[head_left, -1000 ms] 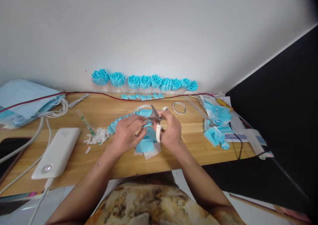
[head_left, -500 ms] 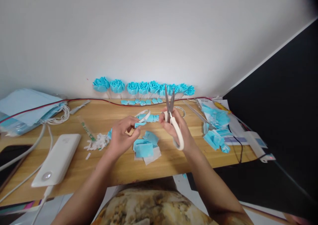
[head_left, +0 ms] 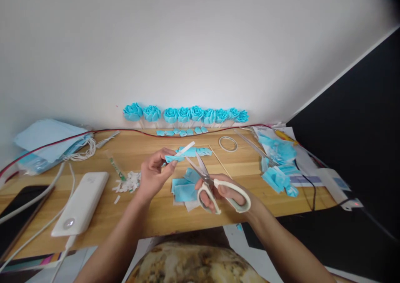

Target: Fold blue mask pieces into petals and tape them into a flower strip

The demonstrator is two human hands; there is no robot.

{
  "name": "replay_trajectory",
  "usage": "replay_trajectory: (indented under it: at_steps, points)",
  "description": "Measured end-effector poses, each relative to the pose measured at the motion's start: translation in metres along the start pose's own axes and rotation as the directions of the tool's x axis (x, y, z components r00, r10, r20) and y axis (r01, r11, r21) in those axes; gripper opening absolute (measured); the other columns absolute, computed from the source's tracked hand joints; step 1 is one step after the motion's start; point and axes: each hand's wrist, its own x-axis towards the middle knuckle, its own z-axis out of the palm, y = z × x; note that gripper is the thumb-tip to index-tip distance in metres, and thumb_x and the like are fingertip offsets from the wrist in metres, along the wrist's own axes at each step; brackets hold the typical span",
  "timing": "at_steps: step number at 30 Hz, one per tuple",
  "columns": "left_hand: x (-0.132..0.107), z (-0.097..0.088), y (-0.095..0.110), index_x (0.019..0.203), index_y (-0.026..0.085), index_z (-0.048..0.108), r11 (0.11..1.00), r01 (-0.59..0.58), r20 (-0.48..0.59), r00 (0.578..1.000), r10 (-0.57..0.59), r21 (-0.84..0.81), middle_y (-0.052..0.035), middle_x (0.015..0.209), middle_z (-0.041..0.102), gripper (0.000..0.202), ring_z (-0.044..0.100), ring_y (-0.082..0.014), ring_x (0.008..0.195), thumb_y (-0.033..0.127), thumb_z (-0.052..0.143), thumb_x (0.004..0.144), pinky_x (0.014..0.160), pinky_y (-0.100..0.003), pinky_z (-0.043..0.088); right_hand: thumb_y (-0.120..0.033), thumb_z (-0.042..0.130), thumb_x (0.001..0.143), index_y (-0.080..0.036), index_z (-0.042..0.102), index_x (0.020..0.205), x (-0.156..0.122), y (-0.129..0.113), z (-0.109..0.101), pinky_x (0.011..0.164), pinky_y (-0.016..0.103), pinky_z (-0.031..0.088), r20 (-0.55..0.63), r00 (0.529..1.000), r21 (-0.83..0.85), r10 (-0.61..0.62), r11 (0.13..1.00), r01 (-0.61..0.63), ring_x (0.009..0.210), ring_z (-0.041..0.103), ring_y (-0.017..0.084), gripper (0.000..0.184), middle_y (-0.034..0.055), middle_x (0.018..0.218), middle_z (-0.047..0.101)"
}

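Low centre: R hand (head_left: 227, 193) closed round scissors (head_left: 204, 177), blades apart; just left, L hand (head_left: 153, 175) pinches blue strip (head_left: 175, 157) w/ white tape end, mid frame; strip looks light, soft, floppy; best held by its end; roses (head_left: 184, 114) far back.

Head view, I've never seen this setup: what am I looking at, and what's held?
No machine here: these are a person's two bare hands, filmed by a camera worn on the head, looking forward and down. The left hand pinches a small blue piece with a white strip sticking out. The right hand grips white-handled scissors, blades open. On the wooden table lie cut blue pieces, white scraps, a power bank and a tape ring; blue paper roses line the wall.
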Motion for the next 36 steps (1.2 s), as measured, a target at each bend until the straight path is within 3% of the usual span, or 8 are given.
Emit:
replay_trajectory:
  at_steps: [8, 14, 21, 26, 36]
  points:
    - [-0.005, 0.001, -0.001, 0.073, 0.017, 0.064, 0.998, -0.058, 0.105, 0.993, 0.058, -0.008, -0.0088, 0.081, 0.071, 0.018, 0.064, -0.0168, 0.072, 0.029, 0.073, 0.083, 0.062, -0.027, 0.052, -0.068, 0.057, 0.087, -0.015, 0.064, 0.103, 0.012, 0.015, 0.003, 0.050, 0.024, 0.043, 0.014, 0.998, 0.187, -0.063, 0.981, 0.059, 0.053, 0.052, 0.011, 0.056, 0.0004, 0.070, 0.058]
    - [-0.006, 0.001, -0.003, 0.074, 0.018, 0.064, 0.996, -0.088, 0.123, 0.989, 0.085, 0.021, -0.0092, 0.083, 0.072, 0.014, 0.066, -0.0177, 0.076, 0.024, 0.072, 0.084, 0.066, -0.029, 0.054, -0.071, 0.056, 0.085, -0.016, 0.066, 0.097, 0.017, 0.018, 0.009, 0.045, 0.023, 0.040, -0.052, 0.997, 0.294, -0.061, 0.953, 0.074, 0.047, 0.049, 0.010, 0.057, -0.0021, 0.064, 0.054]
    - [-0.006, 0.001, -0.005, 0.073, 0.018, 0.065, 0.994, -0.088, 0.100, 0.992, 0.082, 0.058, -0.0100, 0.083, 0.073, 0.015, 0.067, -0.0187, 0.077, 0.027, 0.072, 0.083, 0.066, -0.029, 0.055, -0.068, 0.064, 0.083, -0.016, 0.068, 0.093, 0.017, 0.019, 0.014, 0.038, 0.019, 0.031, -0.133, 0.990, 0.332, -0.042, 0.939, 0.084, 0.042, 0.034, 0.006, 0.054, -0.0057, 0.058, 0.046]
    - [-0.006, 0.001, -0.005, 0.073, 0.018, 0.065, 0.993, -0.098, 0.110, 0.990, 0.090, 0.067, -0.0102, 0.084, 0.073, 0.013, 0.068, -0.0182, 0.076, 0.023, 0.071, 0.083, 0.064, -0.028, 0.055, -0.067, 0.066, 0.082, -0.014, 0.068, 0.091, 0.018, 0.021, 0.018, 0.033, 0.018, 0.026, -0.172, 0.985, 0.345, -0.031, 0.934, 0.090, 0.038, 0.030, 0.004, 0.054, -0.0071, 0.054, 0.043]
    - [-0.005, 0.001, -0.012, 0.073, 0.018, 0.065, 0.992, -0.084, 0.106, 0.992, 0.073, 0.098, -0.0091, 0.081, 0.072, 0.018, 0.066, -0.0175, 0.074, 0.031, 0.072, 0.083, 0.060, -0.026, 0.052, -0.066, 0.070, 0.079, -0.013, 0.068, 0.098, 0.019, 0.025, 0.021, 0.029, 0.017, 0.021, -0.252, 0.966, 0.256, -0.053, 0.959, 0.119, 0.032, 0.025, 0.002, 0.057, -0.0096, 0.050, 0.042]
